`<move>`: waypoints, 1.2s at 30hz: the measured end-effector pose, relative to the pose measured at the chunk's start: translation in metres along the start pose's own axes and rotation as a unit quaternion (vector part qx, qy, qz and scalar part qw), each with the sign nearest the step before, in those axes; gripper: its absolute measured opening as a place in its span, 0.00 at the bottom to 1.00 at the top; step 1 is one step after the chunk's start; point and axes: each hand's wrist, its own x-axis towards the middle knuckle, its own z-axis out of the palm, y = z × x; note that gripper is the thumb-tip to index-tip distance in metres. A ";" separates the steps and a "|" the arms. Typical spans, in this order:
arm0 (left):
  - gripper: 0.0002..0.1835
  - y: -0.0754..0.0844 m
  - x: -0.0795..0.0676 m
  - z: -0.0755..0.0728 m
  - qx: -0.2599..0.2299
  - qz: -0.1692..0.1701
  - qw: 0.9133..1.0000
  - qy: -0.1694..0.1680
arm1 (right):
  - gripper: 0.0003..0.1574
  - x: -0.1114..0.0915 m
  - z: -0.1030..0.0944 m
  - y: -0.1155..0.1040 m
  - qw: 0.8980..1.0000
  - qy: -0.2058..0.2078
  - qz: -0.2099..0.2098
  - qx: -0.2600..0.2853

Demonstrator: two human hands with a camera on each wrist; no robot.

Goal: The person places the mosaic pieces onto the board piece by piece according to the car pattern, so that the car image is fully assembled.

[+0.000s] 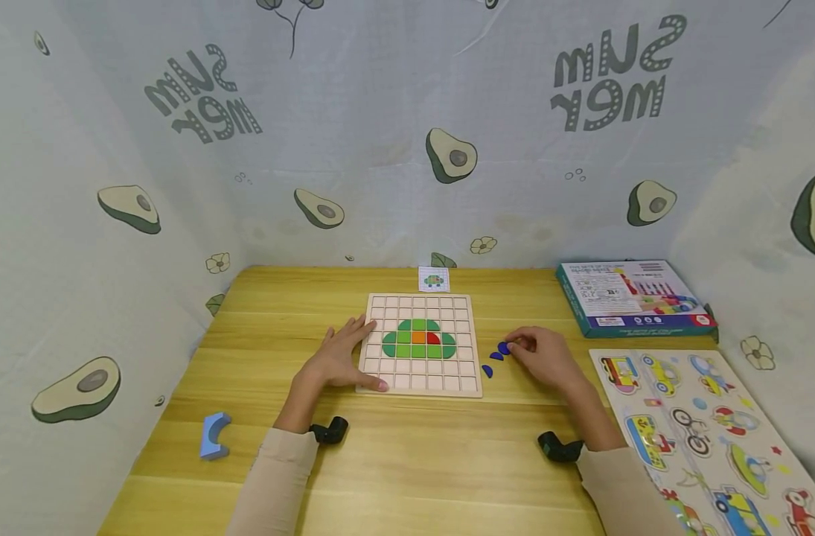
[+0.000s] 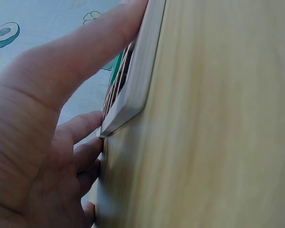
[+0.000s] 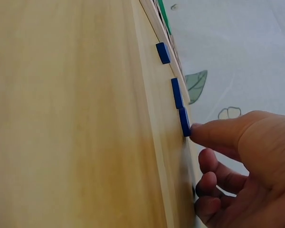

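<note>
A square wooden grid board (image 1: pixel 420 383) lies flat on the table, with green pieces (image 1: pixel 418 325), an orange square (image 1: pixel 418 338) and a red quarter-round piece (image 1: pixel 433 339) set in its middle. My left hand (image 1: pixel 343 356) rests spread at the board's near left corner, thumb along the front edge and fingers at the left side. Right of the board, several blue half-round pieces (image 1: pixel 487 371) lie in a slanting row. My right hand (image 1: pixel 539 356) pinches at the farthest blue piece (image 3: pixel 184 122), thumb tip at its end; the index fingertip is hidden in the right wrist view.
Behind the board lies a small card (image 1: pixel 434 279) showing a similar green figure. A boxed toy set (image 1: pixel 638 298) sits at the back right, with a picture puzzle board (image 1: pixel 702 402) in front of it. A light blue arch block (image 1: pixel 214 435) is at the left.
</note>
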 end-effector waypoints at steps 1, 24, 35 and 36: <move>0.69 0.000 0.000 0.000 0.001 0.000 1.000 0.001 | 0.10 0.000 -0.001 0.000 1.000 0.001 0.003 0.003; 0.70 0.001 0.000 0.000 -0.003 0.007 1.000 0.012 | 0.11 0.003 -0.003 0.004 0.999 0.016 0.032 0.004; 0.70 -0.002 0.000 0.001 -0.003 0.001 1.000 0.007 | 0.10 0.003 -0.005 0.005 1.000 0.007 0.024 0.004; 0.70 -0.002 0.000 0.000 -0.003 0.001 1.000 0.006 | 0.10 0.003 -0.005 0.005 1.000 0.007 0.024 0.005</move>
